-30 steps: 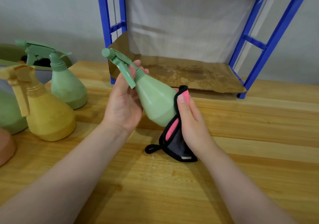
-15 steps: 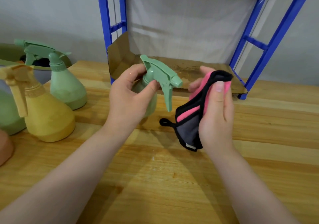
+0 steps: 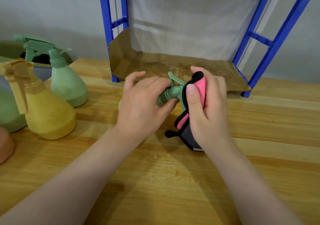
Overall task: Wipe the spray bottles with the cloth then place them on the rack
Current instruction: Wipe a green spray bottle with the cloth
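Observation:
My left hand (image 3: 143, 107) grips a light green spray bottle (image 3: 168, 95), tipped over with its neck and trigger head pointing right; the body is mostly hidden under my palm. My right hand (image 3: 207, 107) holds a pink and black cloth (image 3: 199, 89) folded over the bottle's nozzle end, thumb pressing on top. The cloth's black tail hangs down to the wooden table (image 3: 173, 181). Behind stands the blue rack (image 3: 270, 43), its bottom shelf lined with brown cardboard (image 3: 173, 65) and bearing no bottles.
At the left stand a yellow spray bottle (image 3: 46, 110), a green spray bottle (image 3: 67, 84) behind it, another green one (image 3: 8, 110) at the edge and part of an orange object (image 3: 5, 145). A basin (image 3: 10, 49) sits behind them.
The bottle was tipped down lower, its head turned to the right. My right hand brought the cloth from beside the bottle onto the nozzle end and closed round it.

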